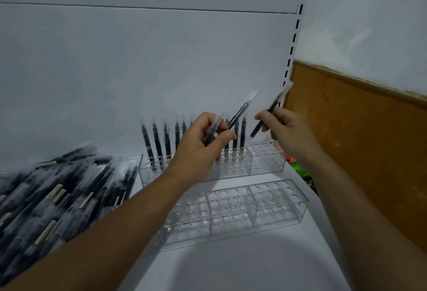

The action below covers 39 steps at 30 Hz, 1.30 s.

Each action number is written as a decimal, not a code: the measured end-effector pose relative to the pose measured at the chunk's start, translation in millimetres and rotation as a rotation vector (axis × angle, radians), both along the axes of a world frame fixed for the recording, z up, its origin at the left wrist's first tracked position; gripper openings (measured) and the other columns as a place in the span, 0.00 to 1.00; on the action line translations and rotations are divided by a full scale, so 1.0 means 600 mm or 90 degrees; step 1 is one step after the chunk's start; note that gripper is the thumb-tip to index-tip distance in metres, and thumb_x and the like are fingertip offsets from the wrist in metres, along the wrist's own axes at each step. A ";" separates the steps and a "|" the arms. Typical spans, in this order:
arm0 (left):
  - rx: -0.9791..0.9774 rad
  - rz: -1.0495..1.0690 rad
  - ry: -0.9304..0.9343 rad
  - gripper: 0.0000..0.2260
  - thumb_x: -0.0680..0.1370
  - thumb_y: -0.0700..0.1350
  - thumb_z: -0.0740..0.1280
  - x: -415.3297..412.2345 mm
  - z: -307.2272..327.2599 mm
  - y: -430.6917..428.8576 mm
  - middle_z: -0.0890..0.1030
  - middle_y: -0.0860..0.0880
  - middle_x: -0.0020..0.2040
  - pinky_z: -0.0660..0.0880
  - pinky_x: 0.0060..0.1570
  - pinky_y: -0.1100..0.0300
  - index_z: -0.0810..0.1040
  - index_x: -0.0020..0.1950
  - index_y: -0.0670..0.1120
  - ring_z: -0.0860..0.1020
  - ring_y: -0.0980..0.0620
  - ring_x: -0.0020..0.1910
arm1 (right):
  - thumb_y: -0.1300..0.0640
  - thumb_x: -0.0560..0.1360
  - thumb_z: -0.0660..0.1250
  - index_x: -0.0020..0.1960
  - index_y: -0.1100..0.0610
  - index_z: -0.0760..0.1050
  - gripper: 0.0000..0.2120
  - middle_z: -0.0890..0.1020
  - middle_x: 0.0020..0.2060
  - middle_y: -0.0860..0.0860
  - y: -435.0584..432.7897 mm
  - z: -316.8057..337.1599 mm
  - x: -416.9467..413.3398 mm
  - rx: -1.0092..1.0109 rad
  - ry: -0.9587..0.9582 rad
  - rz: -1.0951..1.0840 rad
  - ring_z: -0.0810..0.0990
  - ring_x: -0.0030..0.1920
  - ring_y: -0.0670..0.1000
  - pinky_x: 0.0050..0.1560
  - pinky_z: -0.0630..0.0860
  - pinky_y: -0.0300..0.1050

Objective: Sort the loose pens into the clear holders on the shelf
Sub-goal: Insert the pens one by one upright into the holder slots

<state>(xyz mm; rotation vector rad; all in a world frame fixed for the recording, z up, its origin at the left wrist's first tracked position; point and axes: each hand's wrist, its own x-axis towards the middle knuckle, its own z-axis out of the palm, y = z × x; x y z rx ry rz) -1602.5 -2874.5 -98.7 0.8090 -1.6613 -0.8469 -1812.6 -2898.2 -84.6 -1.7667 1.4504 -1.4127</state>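
The right hand (286, 128) pinched one pen (277, 102), its long axis tilted and its lower end aimed down-left toward the empty right compartment of the rear holder (265, 158) just below. The left hand (198, 145) gripped two pens (241, 110). The loose pens (57, 193) lay on the shelf (231, 267), well left.

We see a dim, bluish scene, with a pale glare on the shelf (231, 267) near us. The pen pile (46, 198) at left is smeared by blur, and straight edges bow toward the corners.

White shelf back panel (161, 59) and slotted upright (299, 29) meet a white wall (369, 13) over brown panelling (358, 133).
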 end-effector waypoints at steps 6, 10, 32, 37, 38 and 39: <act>-0.003 -0.006 -0.007 0.07 0.78 0.48 0.69 0.000 -0.003 -0.003 0.78 0.36 0.43 0.75 0.32 0.60 0.74 0.43 0.59 0.72 0.54 0.31 | 0.48 0.79 0.64 0.45 0.58 0.80 0.15 0.81 0.40 0.57 -0.009 -0.001 0.009 -0.006 0.157 -0.028 0.77 0.39 0.54 0.39 0.73 0.47; -0.006 -0.013 -0.007 0.06 0.78 0.47 0.69 0.000 -0.003 -0.004 0.77 0.35 0.42 0.76 0.32 0.60 0.74 0.44 0.57 0.72 0.53 0.30 | 0.47 0.79 0.63 0.38 0.53 0.76 0.14 0.77 0.34 0.51 -0.011 -0.001 0.004 0.004 0.215 -0.036 0.74 0.35 0.51 0.34 0.69 0.45; 0.001 -0.021 0.001 0.06 0.77 0.49 0.69 -0.002 -0.004 -0.005 0.78 0.33 0.45 0.75 0.32 0.60 0.74 0.44 0.59 0.71 0.53 0.30 | 0.42 0.73 0.70 0.48 0.47 0.81 0.10 0.81 0.43 0.39 0.013 0.004 -0.022 -0.013 0.256 -0.060 0.76 0.41 0.37 0.38 0.69 0.32; -0.001 -0.027 -0.027 0.06 0.77 0.47 0.69 -0.006 -0.007 -0.008 0.77 0.38 0.41 0.73 0.30 0.59 0.74 0.45 0.56 0.71 0.53 0.29 | 0.42 0.74 0.68 0.49 0.48 0.83 0.11 0.84 0.41 0.44 0.041 0.020 0.020 0.085 -0.036 0.157 0.76 0.33 0.40 0.33 0.73 0.34; 0.000 -0.033 -0.034 0.05 0.77 0.47 0.69 -0.007 -0.009 -0.008 0.76 0.39 0.40 0.73 0.30 0.60 0.74 0.45 0.56 0.71 0.54 0.28 | 0.46 0.75 0.69 0.50 0.50 0.83 0.10 0.84 0.40 0.45 0.041 0.019 0.027 0.095 -0.075 0.164 0.76 0.33 0.42 0.33 0.73 0.35; 0.004 -0.041 -0.041 0.05 0.78 0.46 0.69 -0.007 -0.010 -0.008 0.76 0.40 0.39 0.73 0.30 0.61 0.75 0.45 0.55 0.71 0.55 0.28 | 0.49 0.75 0.70 0.51 0.53 0.83 0.10 0.83 0.38 0.45 0.040 0.018 0.030 0.103 -0.111 0.165 0.76 0.33 0.43 0.33 0.73 0.36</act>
